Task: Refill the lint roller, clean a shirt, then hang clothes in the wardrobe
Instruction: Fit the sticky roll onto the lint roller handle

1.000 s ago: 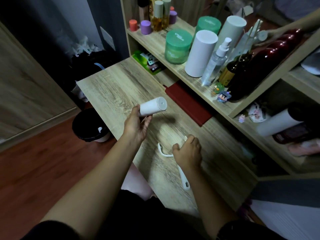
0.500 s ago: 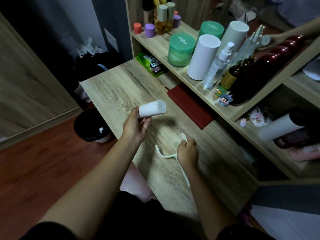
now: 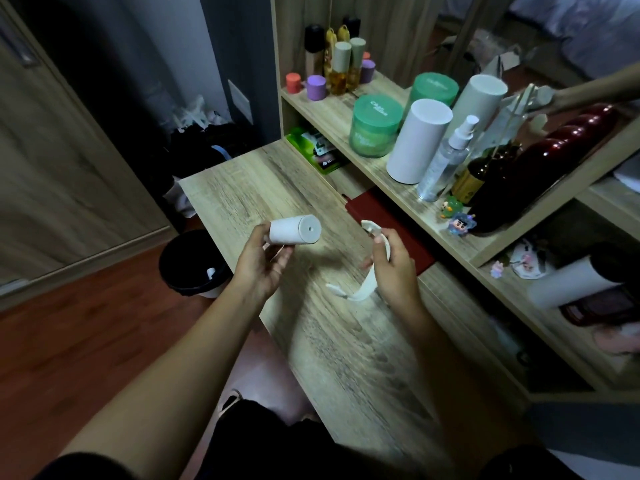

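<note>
Head view: I saw the right hand raise the lint roller handle off the wooden desk, fingers wrapped round it. The left hand gripped the refill roll above the desk's left edge; by my reading, fitting came next. A black bin stood left of the desk, crowded shelves right of it.

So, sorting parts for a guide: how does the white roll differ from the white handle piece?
The roll is a short, thick cylinder with a hole in its end; the handle is thin and curved. The left hand grips the roll sideways; the right hand holds the handle more upright. Both are white.
</note>
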Action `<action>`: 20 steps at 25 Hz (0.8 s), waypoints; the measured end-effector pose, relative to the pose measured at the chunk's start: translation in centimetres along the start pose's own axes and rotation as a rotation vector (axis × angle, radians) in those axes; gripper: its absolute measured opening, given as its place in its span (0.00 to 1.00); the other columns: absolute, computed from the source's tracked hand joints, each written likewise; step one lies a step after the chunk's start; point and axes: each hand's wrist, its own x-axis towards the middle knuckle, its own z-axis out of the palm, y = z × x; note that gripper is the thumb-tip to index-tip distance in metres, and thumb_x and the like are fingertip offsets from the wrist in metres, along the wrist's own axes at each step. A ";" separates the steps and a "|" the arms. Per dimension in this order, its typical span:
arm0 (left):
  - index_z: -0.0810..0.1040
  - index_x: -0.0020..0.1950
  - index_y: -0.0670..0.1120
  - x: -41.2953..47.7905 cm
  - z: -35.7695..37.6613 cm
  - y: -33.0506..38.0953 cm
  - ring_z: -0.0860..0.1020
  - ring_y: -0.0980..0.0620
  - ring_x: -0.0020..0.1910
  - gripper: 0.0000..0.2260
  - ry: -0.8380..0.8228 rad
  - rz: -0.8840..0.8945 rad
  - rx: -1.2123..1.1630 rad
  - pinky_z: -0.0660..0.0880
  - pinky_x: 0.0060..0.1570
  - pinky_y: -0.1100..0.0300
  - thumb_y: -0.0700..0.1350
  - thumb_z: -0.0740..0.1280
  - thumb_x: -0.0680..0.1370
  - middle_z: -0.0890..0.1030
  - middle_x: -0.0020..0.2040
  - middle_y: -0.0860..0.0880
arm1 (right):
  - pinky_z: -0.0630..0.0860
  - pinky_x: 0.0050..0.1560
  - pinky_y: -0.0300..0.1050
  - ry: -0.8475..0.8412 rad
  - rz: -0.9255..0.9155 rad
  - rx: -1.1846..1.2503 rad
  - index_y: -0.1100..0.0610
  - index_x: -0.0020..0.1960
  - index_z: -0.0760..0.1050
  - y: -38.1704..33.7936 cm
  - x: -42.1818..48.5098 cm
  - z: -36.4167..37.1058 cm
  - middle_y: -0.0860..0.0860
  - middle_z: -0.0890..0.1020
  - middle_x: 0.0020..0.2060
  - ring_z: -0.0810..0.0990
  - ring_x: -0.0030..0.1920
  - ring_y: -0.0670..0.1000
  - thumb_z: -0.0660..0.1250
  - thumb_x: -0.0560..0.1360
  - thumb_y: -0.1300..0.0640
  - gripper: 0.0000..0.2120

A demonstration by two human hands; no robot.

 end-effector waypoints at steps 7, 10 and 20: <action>0.73 0.47 0.43 -0.1 -0.5 -1.1 0.79 0.50 0.42 0.05 -0.002 -0.065 -0.051 0.81 0.33 0.59 0.44 0.65 0.76 0.75 0.47 0.41 | 0.69 0.35 0.51 -0.091 0.058 -0.066 0.50 0.54 0.68 -1.2 -1.1 1.0 0.53 0.75 0.33 0.74 0.34 0.54 0.48 0.76 0.52 0.13; 0.74 0.52 0.43 -0.1 -0.9 -1.1 0.79 0.49 0.40 0.08 -0.003 -0.095 -0.038 0.78 0.27 0.61 0.46 0.65 0.77 0.75 0.45 0.41 | 0.65 0.28 0.44 -0.122 0.001 -0.039 0.54 0.52 0.72 -1.4 -0.7 1.1 0.56 0.78 0.32 0.71 0.27 0.49 0.50 0.78 0.56 0.12; 0.72 0.47 0.43 -0.1 -0.6 -1.6 0.77 0.49 0.37 0.08 0.016 -0.119 0.060 0.79 0.26 0.60 0.48 0.64 0.77 0.74 0.42 0.43 | 0.67 0.30 0.47 -0.208 -0.094 -0.121 0.54 0.55 0.72 -2.1 0.0 1.4 0.63 0.79 0.35 0.75 0.31 0.59 0.53 0.79 0.57 0.11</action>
